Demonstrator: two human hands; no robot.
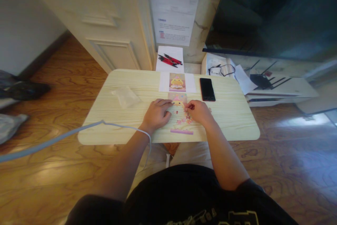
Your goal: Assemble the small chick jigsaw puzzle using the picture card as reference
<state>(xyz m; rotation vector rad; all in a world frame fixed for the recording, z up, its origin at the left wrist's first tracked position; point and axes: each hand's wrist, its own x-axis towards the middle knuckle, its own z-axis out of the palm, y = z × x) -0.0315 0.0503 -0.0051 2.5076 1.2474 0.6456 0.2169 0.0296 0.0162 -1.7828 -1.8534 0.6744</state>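
Note:
A partly assembled jigsaw puzzle (177, 97) with a yellow cartoon character lies in the middle of the table. My left hand (158, 113) rests at its left side, fingers stretched out with the tips on its edge and the thumb apart. At the right side, my right hand (198, 111) pinches a small puzzle piece against the puzzle's edge, mostly hidden by the fingers. Loose puzzle pieces (185, 120) lie scattered below and partly under the right hand. A joined purple strip of puzzle (181, 131) sits nearest to me. Above the puzzle is a printed reference picture (177, 82) of the character.
The pale wooden table (229, 123) carries a black phone (207, 89) at right and a clear plastic bag (126, 96) at left. Red and black pens (170, 60) lie on paper behind it. A grey cable (79, 127) crosses over my left forearm. A large dark screen (273, 14) stands back right.

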